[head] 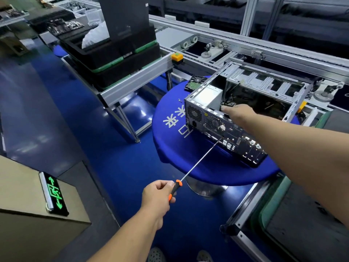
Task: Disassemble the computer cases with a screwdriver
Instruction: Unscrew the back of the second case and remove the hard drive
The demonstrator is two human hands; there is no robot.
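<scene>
An open silver computer case (251,103) lies on its side on a round blue table (170,144), its rear panel facing me. My left hand (158,197) grips the orange and black handle of a long screwdriver (198,159). Its tip touches the rear panel beside the fan grille. My right hand (238,112) reaches over the top rear edge of the case, fingers curled down inside it by the power supply (207,97). What those fingers hold is hidden.
A hard drive (196,83) and small screws (179,100) lie on the table behind the case. Stacked black trays (117,59) stand on an aluminium frame at left. A roller conveyor (245,46) runs behind. A cardboard box (37,205) with a green exit sign sits at lower left.
</scene>
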